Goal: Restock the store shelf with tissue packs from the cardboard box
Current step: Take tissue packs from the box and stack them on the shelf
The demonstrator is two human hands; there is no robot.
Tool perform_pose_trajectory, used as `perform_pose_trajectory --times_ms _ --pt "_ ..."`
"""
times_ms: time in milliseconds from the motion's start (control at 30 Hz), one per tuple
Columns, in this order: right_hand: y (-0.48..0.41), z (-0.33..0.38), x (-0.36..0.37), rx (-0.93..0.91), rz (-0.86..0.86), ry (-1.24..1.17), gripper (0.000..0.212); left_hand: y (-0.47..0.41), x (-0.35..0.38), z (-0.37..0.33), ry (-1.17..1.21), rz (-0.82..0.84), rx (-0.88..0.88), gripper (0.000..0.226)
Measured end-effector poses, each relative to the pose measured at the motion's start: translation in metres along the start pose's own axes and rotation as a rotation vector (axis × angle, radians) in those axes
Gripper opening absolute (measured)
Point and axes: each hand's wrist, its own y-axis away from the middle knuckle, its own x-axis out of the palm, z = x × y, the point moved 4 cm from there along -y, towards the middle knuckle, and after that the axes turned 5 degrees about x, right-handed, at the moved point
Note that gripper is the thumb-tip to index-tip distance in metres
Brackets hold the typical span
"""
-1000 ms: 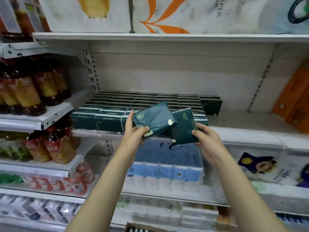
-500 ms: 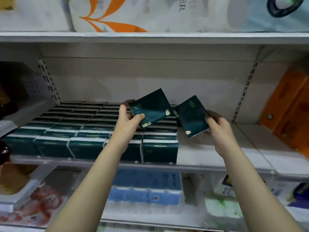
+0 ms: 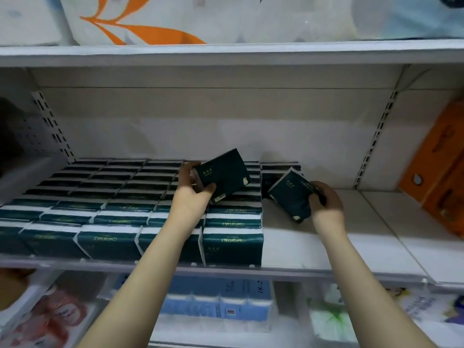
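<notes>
Placing step: our left hand [image 3: 190, 197] curls its fingers [image 3: 210, 188] round one tissue pack [image 3: 223, 172] above the stocked rows [image 3: 125, 217], our right hand [image 3: 326, 204] pinches a tilted second pack [image 3: 291, 194], seemingly touching bare shelf [image 3: 326, 247] beside them, so next we square it against the rows.

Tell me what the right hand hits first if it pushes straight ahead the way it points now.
Likely the short stack of green packs at the back: the right hand aims its tilted pack toward them. Depth between them is unclear.

head view, close, facing the shelf [image 3: 326, 249], angled down
</notes>
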Motion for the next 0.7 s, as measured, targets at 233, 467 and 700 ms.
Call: perform_pose_trajectory --times_ms 233,467,700 --pt "-0.001 0.011 0.024 -0.182 0.06 0.199 0.036 -0.008 0.002 -0.002 -0.019 0.045 0.008 0.05" --pt "0.0 -0.02 0.046 0.232 0.135 0.049 0.067 -0.025 0.013 -0.005 0.069 0.056 0.039 0.055" --pt "-0.009 -0.025 0.048 0.213 0.116 0.22 0.05 -0.026 0.02 -0.002 0.066 0.058 0.044 0.053"
